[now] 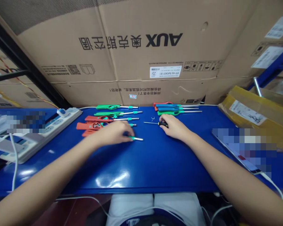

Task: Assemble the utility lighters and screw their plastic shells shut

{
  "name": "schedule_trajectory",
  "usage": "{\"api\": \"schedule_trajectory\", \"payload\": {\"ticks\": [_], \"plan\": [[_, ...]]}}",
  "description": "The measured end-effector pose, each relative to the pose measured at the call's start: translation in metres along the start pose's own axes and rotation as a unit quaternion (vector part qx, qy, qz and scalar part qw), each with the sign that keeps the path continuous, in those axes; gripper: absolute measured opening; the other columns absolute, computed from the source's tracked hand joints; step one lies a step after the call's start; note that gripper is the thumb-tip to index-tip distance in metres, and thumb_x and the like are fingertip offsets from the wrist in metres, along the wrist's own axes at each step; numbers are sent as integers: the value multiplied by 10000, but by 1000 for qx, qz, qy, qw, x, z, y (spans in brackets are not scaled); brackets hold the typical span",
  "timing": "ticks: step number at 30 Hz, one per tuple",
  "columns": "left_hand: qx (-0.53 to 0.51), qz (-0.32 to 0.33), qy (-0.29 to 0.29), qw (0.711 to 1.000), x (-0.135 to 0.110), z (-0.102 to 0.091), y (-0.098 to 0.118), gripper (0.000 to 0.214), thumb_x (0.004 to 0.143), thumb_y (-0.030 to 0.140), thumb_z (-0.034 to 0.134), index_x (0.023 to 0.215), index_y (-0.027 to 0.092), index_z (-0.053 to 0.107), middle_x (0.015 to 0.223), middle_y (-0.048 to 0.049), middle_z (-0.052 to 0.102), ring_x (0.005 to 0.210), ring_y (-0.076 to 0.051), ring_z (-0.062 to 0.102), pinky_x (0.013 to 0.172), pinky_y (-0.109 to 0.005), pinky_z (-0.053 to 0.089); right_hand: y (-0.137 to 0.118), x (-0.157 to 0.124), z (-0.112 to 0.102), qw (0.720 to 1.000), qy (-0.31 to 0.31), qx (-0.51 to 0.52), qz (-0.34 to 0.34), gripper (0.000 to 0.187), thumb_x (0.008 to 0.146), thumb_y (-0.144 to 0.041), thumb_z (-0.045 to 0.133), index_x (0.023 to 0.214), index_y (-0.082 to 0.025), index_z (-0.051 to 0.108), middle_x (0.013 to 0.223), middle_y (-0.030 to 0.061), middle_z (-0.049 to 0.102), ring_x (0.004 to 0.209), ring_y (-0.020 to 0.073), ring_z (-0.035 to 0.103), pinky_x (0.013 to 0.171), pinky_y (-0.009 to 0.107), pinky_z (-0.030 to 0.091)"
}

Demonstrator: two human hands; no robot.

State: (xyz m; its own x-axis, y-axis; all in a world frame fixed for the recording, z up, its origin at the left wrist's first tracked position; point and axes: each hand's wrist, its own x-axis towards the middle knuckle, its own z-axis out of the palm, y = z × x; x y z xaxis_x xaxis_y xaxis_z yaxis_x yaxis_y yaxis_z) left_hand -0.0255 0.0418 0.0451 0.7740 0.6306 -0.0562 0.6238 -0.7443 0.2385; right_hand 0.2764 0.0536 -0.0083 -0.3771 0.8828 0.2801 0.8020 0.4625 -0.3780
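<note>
Left hand (119, 133) curled narrowly over a lighter (138, 138), whether gripping could not be told | lighter's end pointed to three o'clock | right hand (171, 125), at the left's three o'clock, clasped a screwdriver (159, 123) aimed at nine o'clock

Bare hands (119, 131) and forearms (68, 160); pale trousers (129, 202); dark garment (142, 221) with white lettering (133, 222).

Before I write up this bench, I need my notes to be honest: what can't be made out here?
All in the head view:
- Nearest lighter: its middle is hidden by the left hand, so the grip is unclear.
- Screwdriver: the handle's rear end is hidden by the right hand.
- Phone: the screen is masked by pixelation.
- Small sticker: too small and blurred to read.
</note>
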Motion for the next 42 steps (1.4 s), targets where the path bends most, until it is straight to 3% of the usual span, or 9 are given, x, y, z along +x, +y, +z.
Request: {"api": "schedule_trajectory", "payload": {"ticks": [5, 8, 11, 15, 18, 27, 32, 39, 42], "plan": [[-27, 83, 99, 991, 9, 15, 51, 491, 901, 541, 691, 1298, 255, 665, 1247, -91, 699, 1156, -266, 626, 1016, -414, 463, -7, -2, -11, 999, 26, -19, -8, 209, 863, -155, 612, 1068, -192, 614, 1195, 145, 612, 1148, 331, 548, 979, 502, 442], [-15, 77, 96, 992, 6, 10, 42, 564, 866, 540, 729, 1344, 257, 629, 1293, -92, 666, 1199, -283, 608, 1047, -417, 449, -22, -7, -24, 999, 12, -2, -45, 142, 914, -222, 592, 1050, -202, 630, 1160, 118, 630, 1137, 288, 568, 991, 449, 448], [-17, 66, 44, 997, 5, 10, 27, 646, 793, 550, 791, 1323, 218, 628, 1221, -102, 676, 1105, -292, 644, 943, -379, 499, -40, -15, -37, 994, -58, 30, -83, 194, 949, -405, 602, 991, -223, 656, 1005, 56, 678, 911, 212, 631, 790, 339, 495], [-51, 59, 31, 996, 4, 20, 21, 348, 881, 391, 720, 1182, 220, 688, 1104, -59, 682, 979, -225, 665, 836, -298, 503, -52, -27, -45, 976, -176, 51, -120, 447, 785, -556, 775, 1102, -263, 658, 1042, 29, 689, 862, 207, 626, 681, 303, 440], [-99, 51, 37, 993, 3, 27, 22, 264, 887, 315, 690, 1129, 210, 698, 1052, -41, 677, 884, -184, 659, 783, -277, 502, -53, -33, -42, 970, -202, 26, -132, 428, 748, -499, 824, 1062, -261, 657, 925, -5, 674, 716, 165, 577, 599, 281, 373], [-153, 39, 54, 986, 2, 36, 23, 223, 812, 263, 707, 1021, 185, 700, 963, -35, 652, 787, -159, 622, 710, -273, 494, -49, -34, -27, 967, -185, 82, -152, 295, 786, -441, 785, 961, -230, 678, 833, -14, 635, 689, 150, 541, 604, 272, 356], [-148, 26, 56, 987, 3, 37, 25, 221, 800, 272, 722, 1005, 194, 700, 929, -21, 662, 780, -165, 633, 713, -278, 498, -47, -35, -28, 965, -196, 86, -150, 195, 952, -376, 593, 1004, -217, 695, 908, 24, 679, 764, 164, 589, 677, 284, 409], [-122, -14, 67, 990, -1, 36, 22, 782, 707, 511, 849, 1366, 218, 546, 1190, -82, 679, 935, -238, 684, 766, -316, 546, -43, -32, -20, 987, -127, -23, -93, 299, 1024, -366, 474, 852, -212, 663, 840, 48, 702, 740, 190, 604, 627, 303, 343], [-78, -27, 69, 994, -2, 36, 23, 790, 730, 603, 802, 1372, 228, 537, 1255, -97, 641, 973, -260, 684, 779, -335, 551, -39, -30, -17, 989, -116, -46, -74, 225, 1018, -336, 487, 919, -228, 658, 914, 48, 728, 819, 212, 644, 645, 308, 366]]}}
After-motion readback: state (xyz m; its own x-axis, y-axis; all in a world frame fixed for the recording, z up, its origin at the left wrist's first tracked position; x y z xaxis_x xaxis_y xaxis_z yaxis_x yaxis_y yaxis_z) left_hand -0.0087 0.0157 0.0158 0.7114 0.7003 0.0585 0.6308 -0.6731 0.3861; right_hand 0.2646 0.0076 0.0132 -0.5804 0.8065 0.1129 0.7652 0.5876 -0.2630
